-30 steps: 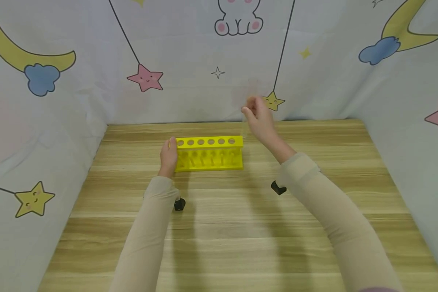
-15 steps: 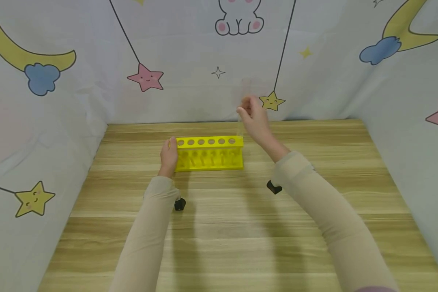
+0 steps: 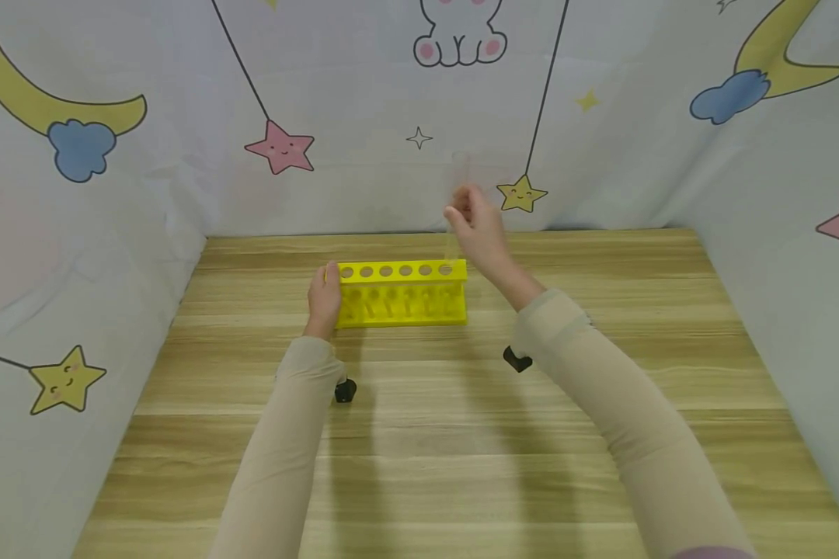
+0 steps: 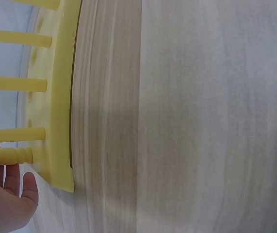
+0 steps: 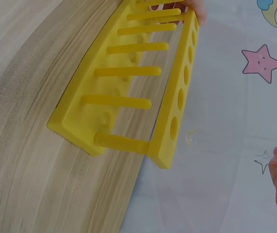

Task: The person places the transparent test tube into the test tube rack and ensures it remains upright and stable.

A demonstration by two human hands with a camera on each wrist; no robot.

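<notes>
A yellow test tube rack [image 3: 402, 319] with one row of round holes stands on the table, pegs lining its base. My left hand [image 3: 324, 299] grips its left end; in the left wrist view, fingers [image 4: 13, 179] curl by the end post. Thumb and fingers of my right hand [image 3: 484, 234] pinch a clear test tube [image 3: 461, 168] above the rack's right end. The tube is nearly upright, and its lower end is near the rightmost hole. From the right wrist, the rounded tube bottom [image 5: 193, 137] appears beside the rack's top bar, apart from it.
The wood-grain table [image 3: 419, 466] reaches a white cloth backdrop [image 3: 363, 194] printed with stars and moons, which also hangs at both sides. A black piece [image 3: 346, 390] shows at the left wrist, another black piece [image 3: 517, 359] at the right.
My right hand has moved left with the test tube, from beyond the rack's right end to over the rightmost hole. The left hand and the rack have stayed in place.
</notes>
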